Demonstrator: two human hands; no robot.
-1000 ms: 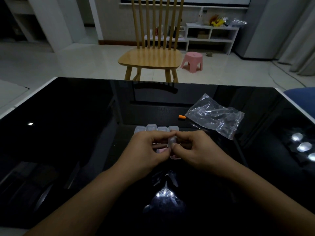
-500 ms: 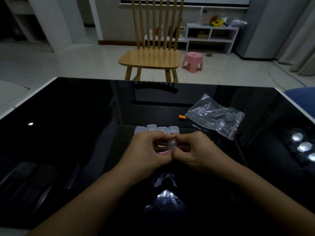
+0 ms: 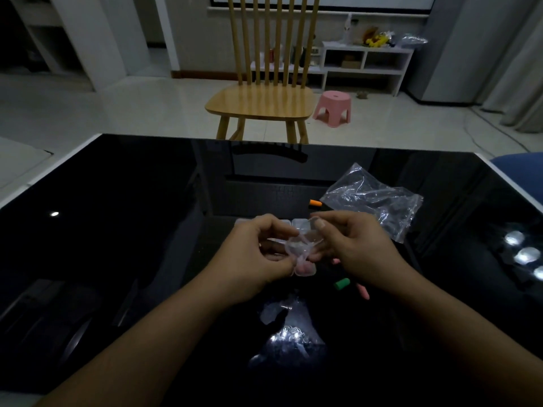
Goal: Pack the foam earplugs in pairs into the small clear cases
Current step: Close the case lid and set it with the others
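Observation:
My left hand (image 3: pixel 258 254) and my right hand (image 3: pixel 349 245) hold one small clear case (image 3: pixel 301 245) between them above the black table (image 3: pixel 117 230); its lid is swung open. Just below it lies another clear case with pink earplugs (image 3: pixel 305 268) inside. A row of small clear cases (image 3: pixel 299 223) sits behind my fingers, partly hidden. A green earplug (image 3: pixel 341 284) and a pink earplug (image 3: pixel 363 291) lie loose under my right wrist. An orange earplug (image 3: pixel 316 203) lies farther back.
A crumpled clear plastic bag (image 3: pixel 376 198) lies at the right, behind my right hand. Beyond the table's far edge stand a wooden chair (image 3: pixel 261 101) and a pink stool (image 3: pixel 333 107). A blue seat (image 3: pixel 523 171) is at the right edge.
My hands have drawn apart and the case between them has come open. The right hand moved right, uncovering the green and pink earplugs on the table.

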